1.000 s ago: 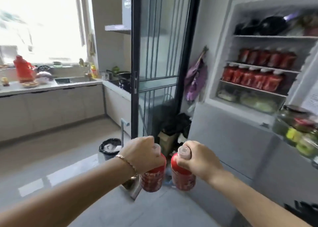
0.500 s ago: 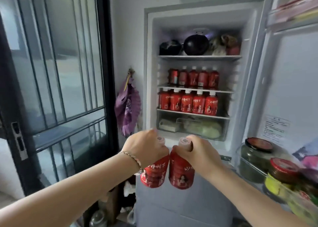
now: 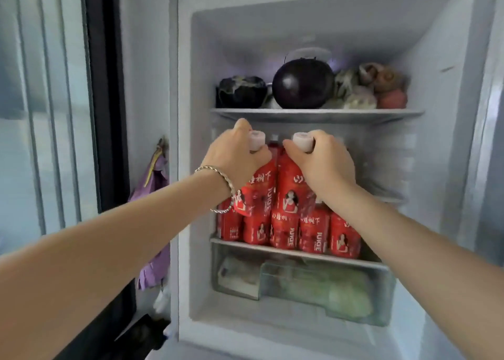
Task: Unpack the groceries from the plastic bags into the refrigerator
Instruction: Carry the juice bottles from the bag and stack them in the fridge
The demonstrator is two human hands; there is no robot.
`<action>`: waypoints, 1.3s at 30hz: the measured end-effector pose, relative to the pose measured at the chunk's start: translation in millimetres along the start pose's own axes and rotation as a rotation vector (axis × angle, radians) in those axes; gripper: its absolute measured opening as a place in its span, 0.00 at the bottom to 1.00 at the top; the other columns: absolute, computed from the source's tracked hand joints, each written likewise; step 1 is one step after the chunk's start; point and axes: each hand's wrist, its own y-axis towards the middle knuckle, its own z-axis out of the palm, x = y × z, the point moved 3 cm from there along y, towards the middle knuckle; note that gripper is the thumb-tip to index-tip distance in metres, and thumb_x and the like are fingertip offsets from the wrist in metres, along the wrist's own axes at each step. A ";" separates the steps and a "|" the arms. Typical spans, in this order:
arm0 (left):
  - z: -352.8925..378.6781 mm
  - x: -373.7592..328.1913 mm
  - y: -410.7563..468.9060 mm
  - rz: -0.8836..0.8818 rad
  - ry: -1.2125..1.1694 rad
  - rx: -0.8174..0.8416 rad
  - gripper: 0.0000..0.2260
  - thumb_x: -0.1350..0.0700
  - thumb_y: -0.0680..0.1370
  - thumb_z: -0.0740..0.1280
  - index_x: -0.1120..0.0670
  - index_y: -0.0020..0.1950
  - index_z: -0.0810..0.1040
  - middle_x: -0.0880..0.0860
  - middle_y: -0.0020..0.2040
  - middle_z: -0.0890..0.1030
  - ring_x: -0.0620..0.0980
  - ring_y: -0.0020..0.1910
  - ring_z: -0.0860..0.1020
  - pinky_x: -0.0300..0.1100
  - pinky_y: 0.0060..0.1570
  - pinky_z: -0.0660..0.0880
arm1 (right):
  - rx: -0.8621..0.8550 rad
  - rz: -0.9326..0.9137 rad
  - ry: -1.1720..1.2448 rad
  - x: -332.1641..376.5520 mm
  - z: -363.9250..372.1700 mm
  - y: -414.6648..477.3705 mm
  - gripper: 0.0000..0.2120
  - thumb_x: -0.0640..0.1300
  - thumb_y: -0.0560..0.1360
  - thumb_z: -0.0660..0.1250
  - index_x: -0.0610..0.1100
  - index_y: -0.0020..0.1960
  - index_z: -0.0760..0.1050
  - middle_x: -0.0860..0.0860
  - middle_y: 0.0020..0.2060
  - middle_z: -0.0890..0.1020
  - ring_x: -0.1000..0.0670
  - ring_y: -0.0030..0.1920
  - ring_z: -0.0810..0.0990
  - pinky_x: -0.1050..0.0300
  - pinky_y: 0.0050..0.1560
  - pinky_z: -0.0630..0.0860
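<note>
The refrigerator (image 3: 450, 92) stands open straight ahead. My left hand (image 3: 234, 155) grips the neck of a red juice bottle (image 3: 259, 190) with a pale cap. My right hand (image 3: 324, 163) grips a second red juice bottle (image 3: 289, 193) the same way. Both bottles hang side by side, touching, in front of the middle shelf space. Just below them a row of several red juice bottles (image 3: 313, 234) stands on the lower shelf (image 3: 294, 250). The bottles on the middle shelf are mostly hidden behind my hands.
The top shelf (image 3: 316, 113) carries dark round eggplants (image 3: 302, 84) and other vegetables (image 3: 376, 89). A clear crisper drawer (image 3: 327, 286) with green vegetables sits at the bottom. A purple cloth (image 3: 152, 196) hangs left of the fridge beside a dark-framed glass door (image 3: 106, 87).
I have come closer to the fridge. Both hands have lifted the two bottles from waist height up to the level of the middle shelf.
</note>
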 end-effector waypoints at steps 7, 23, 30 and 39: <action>67.0 55.1 83.5 -0.131 -0.062 -0.007 0.13 0.49 0.74 0.65 0.59 0.50 0.73 0.53 0.45 0.77 0.51 0.40 0.74 0.41 0.37 0.66 | 0.050 0.093 -0.031 -50.8 72.8 83.1 0.18 0.60 0.75 0.62 0.44 0.47 0.74 0.51 0.42 0.78 0.48 0.45 0.78 0.57 0.37 0.66; 195.6 120.3 130.0 -0.196 0.493 0.255 0.43 0.42 0.75 0.64 0.66 0.74 0.43 0.63 0.71 0.58 0.59 0.67 0.64 0.47 0.59 0.69 | 0.304 0.322 -0.229 -111.0 180.1 156.2 0.27 0.61 0.78 0.55 0.36 0.49 0.73 0.37 0.57 0.77 0.39 0.57 0.76 0.52 0.50 0.72; 209.7 141.4 157.5 -0.292 0.453 0.295 0.23 0.62 0.81 0.51 0.66 0.74 0.47 0.65 0.69 0.59 0.60 0.60 0.74 0.47 0.56 0.73 | 0.385 0.405 -0.163 -114.2 208.8 152.7 0.40 0.59 0.75 0.63 0.33 0.73 0.53 0.35 0.67 0.68 0.38 0.64 0.71 0.50 0.60 0.72; 216.2 150.5 158.1 -0.380 0.429 0.416 0.34 0.61 0.79 0.59 0.68 0.73 0.37 0.67 0.71 0.56 0.59 0.65 0.68 0.47 0.60 0.70 | 0.420 0.434 -0.074 -116.1 217.3 139.8 0.43 0.47 0.66 0.77 0.38 0.72 0.56 0.40 0.65 0.72 0.42 0.63 0.73 0.52 0.60 0.71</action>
